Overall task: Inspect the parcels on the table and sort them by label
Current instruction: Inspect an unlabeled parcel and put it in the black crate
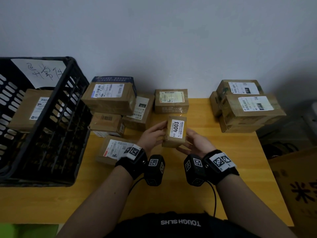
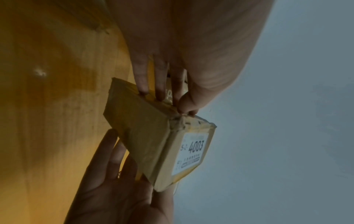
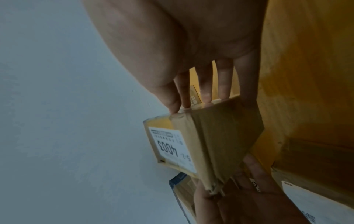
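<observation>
A small brown parcel point(image 1: 175, 133) with a white label reading "5-2-4003" is held above the yellow table point(image 1: 231, 169), label side up. My left hand point(image 1: 152, 134) grips its left side and my right hand point(image 1: 193, 141) grips its right side. In the left wrist view, the left hand point(image 2: 164, 100) has its thumb on the top corner of the parcel point(image 2: 145, 136) and its fingers along the side. In the right wrist view, the right hand point(image 3: 199, 103) holds the opposite edge of the parcel point(image 3: 216, 141), thumb near the label.
Several labelled parcels point(image 1: 109, 98) lie in a cluster at the table's left-centre, and one point(image 1: 171, 100) stands at the back by the wall. A stack of parcels point(image 1: 248, 107) sits at the right rear. A black crate point(image 1: 51, 126) on the left holds one parcel point(image 1: 32, 109).
</observation>
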